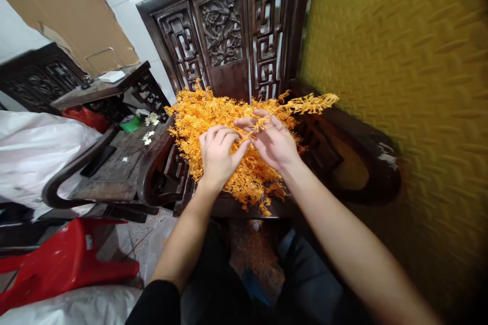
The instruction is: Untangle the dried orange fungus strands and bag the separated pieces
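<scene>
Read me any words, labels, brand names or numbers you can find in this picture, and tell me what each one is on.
There is no readable text anywhere in this view.
The carved chair back carries only fretwork and a flower relief, no lettering.
The red plastic stool has a small pale sticker, too small and blurred to read.
The cardboard against the wall is blank.
The orange sprigs and both hands, left and right, show no labels.

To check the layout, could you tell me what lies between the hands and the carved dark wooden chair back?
In the head view, the heap of orange plastic sprigs fills that stretch.
</scene>
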Tool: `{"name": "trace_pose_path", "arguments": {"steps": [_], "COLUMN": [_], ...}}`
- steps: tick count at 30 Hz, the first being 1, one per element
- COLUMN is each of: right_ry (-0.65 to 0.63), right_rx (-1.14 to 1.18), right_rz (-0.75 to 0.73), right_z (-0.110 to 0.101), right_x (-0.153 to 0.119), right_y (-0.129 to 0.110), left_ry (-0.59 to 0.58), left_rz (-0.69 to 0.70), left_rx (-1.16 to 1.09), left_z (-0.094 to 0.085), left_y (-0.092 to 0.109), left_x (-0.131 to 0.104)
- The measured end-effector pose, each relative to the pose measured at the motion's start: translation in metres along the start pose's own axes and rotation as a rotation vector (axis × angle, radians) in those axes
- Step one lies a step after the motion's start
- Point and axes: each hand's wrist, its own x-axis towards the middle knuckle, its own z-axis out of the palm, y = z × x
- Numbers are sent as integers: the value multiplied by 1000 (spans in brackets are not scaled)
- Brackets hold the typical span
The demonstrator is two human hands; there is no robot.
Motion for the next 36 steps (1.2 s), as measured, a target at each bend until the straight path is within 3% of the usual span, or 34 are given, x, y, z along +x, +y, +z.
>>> {"name": "trace_pose_path", "arguments": {"steps": [5, 10, 12, 18, 22, 26, 28, 29, 32, 34, 36], "right_ry": [64, 110, 107, 199, 191, 177, 178, 168, 100, 46, 7], "right_rx": [49, 60, 75, 8, -77, -56, -51, -47, -37, -51, -62], "right_rz": [-126, -169, -153, -121, -78, -34, -17, -1, 62, 104, 141], "right_z": [-2, -18, -21, -20, -29, -28, -20, -16, -1, 6, 12], "right_x": [5, 9, 8, 6, 7, 4, 1, 0, -5, -8, -9], "right_y": [-11, -28, -30, -27, -23, -24, -27, -28, -30, -29, -25], "left_ry": [-25, -104, -188, -609, -733, -839, -814, -744, -360, -169, -148], "left_rz": [-28, -51, -37, 4, -73, -171, -355, -482, -761, -758, -668], "left_rx": [97, 27, -7, -151, -329, -609, -744, -799, -878, -895, -934], "left_z": [-1, -1, 0, 12, 23, 21, 16, 13, 7, 6, 6], "left_y": [-1, -6, -7, 6, 17, 10, -3, -10, -31, -40, -42], "left_x": [-1, -2, -3, -8, -13, -11, -6, -4, 5, 8, 9]}}
